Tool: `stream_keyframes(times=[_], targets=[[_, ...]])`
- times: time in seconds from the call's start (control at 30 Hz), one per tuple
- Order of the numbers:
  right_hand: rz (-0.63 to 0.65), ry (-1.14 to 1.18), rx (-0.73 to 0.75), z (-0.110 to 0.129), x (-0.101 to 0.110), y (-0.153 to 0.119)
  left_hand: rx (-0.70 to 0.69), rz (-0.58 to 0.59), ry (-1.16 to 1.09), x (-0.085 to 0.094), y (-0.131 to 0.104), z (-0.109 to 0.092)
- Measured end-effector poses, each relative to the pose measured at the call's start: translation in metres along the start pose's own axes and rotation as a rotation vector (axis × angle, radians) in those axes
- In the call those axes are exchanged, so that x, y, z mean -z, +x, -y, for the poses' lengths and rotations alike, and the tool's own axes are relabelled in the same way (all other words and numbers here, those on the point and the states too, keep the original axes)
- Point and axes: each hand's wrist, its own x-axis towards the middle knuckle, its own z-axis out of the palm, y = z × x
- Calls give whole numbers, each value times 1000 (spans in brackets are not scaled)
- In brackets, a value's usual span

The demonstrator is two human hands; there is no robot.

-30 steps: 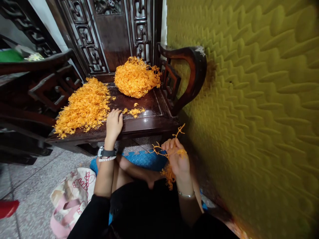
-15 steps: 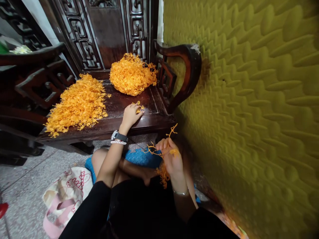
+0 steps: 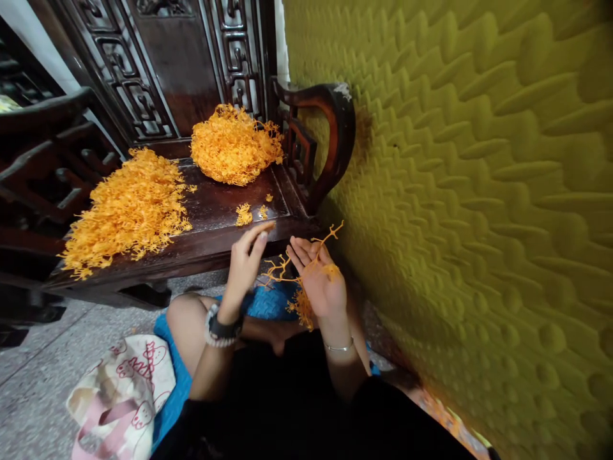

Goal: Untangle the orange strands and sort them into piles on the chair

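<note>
We are stripping an orange sprig (image 3: pixel 306 265) lying across our spread right hand (image 3: pixel 318 281), just below the chair seat (image 3: pixel 225 207). Our left hand (image 3: pixel 244 262), fingers loosely parted and empty, must next pinch a strand beside it.

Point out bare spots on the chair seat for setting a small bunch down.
Bare dark wood seat shows between the flat orange strand heap at left and the rounded orange mound at the back, and along the front edge. A few small orange clumps sit right of centre. The left side is crowded.

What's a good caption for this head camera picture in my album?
Right hand cradles orange strands; left hand reaches over, orange piles behind.
</note>
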Motion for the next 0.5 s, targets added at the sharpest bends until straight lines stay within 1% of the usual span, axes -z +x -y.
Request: stream_keyframes(times=[0.03,0.1,0.13,0.17,0.2,0.27,0.3,0.33,0.37,0.4,0.43,0.5], targets=[[6,-10,14,-1,-4,2,-6,-69,-16,-2,-14,-13],[-7,-72,59,-5,-10,3,-71,-202,52,-5,-38,-38],[-34,-137,100,-8,-13,3,-90,-204,77,-7,-47,-48],[-74,-219,156,-12,-15,2,-93,-175,83,-9,-54,-55],[-125,-310,218,-15,-17,0,-70,-115,74,-11,-58,-60],[-226,-484,330,-20,-19,-5,17,35,31,-15,-61,-62],[-252,-556,360,-22,-19,-7,60,86,10,-16,-61,-61],[-260,-607,365,-23,-19,-10,95,108,-6,-16,-61,-59],[-255,-641,351,-25,-20,-13,116,107,-22,-16,-61,-56],[-247,-659,331,-26,-20,-16,121,79,-43,-15,-62,-53],[-241,-669,319,-28,-22,-19,120,32,-62,-15,-63,-51],[-254,-682,346,-31,-24,-26,114,-64,-72,-13,-69,-48]])
